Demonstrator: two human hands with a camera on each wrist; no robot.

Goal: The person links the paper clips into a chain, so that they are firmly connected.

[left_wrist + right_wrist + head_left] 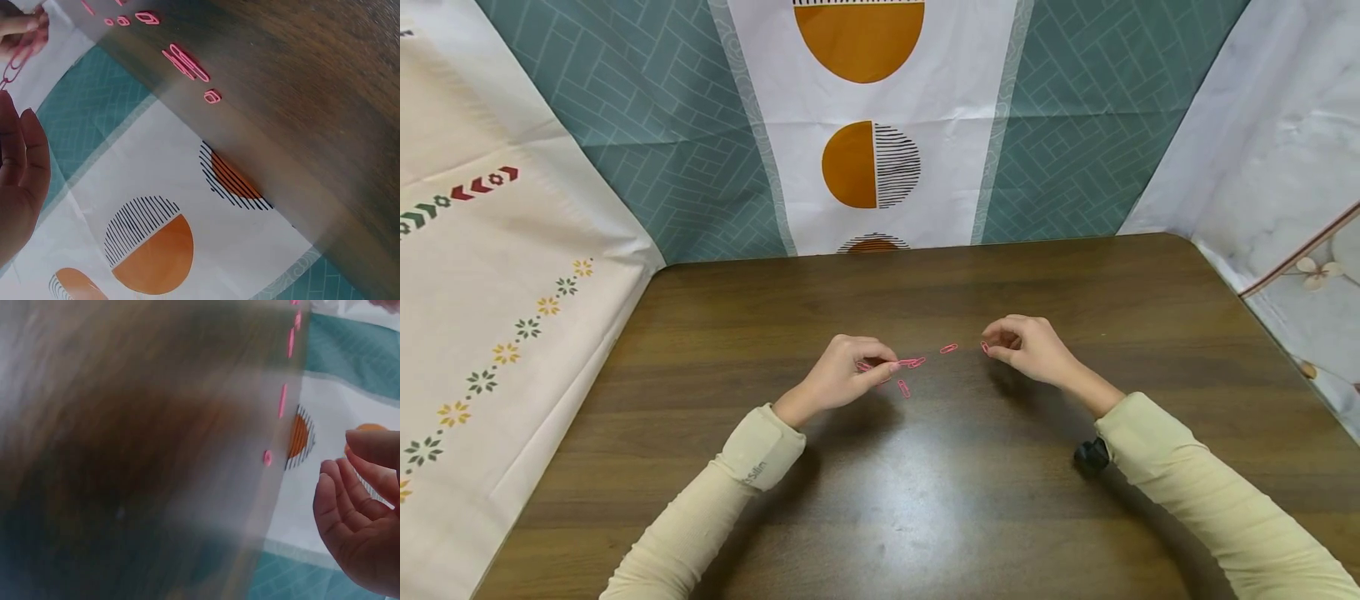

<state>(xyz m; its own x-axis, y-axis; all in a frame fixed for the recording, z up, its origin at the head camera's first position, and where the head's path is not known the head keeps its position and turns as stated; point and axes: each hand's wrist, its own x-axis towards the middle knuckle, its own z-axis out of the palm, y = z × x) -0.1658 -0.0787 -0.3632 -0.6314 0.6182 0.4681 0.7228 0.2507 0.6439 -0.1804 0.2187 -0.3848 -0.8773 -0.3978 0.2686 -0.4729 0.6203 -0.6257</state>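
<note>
My left hand (850, 371) pinches pink paper clips (906, 362) between thumb and fingers, just above the table. In the left wrist view they look linked, a short chain (17, 61) running up from the fingertips. My right hand (1030, 348) hovers to the right, fingers curved and thumb apart. The right wrist view shows nothing between those fingertips. Closest to it is a loose pink paper clip (985, 346), which appears in the right wrist view as a small clip (267, 457) on the table. Another loose clip (949, 348) lies between the hands.
Several more pink paper clips lie under and around the left hand, one clip (904, 388) just in front of it. The brown wooden table (910, 500) meets a patterned cloth (700, 125) at its far edge. Pale cloths flank both sides.
</note>
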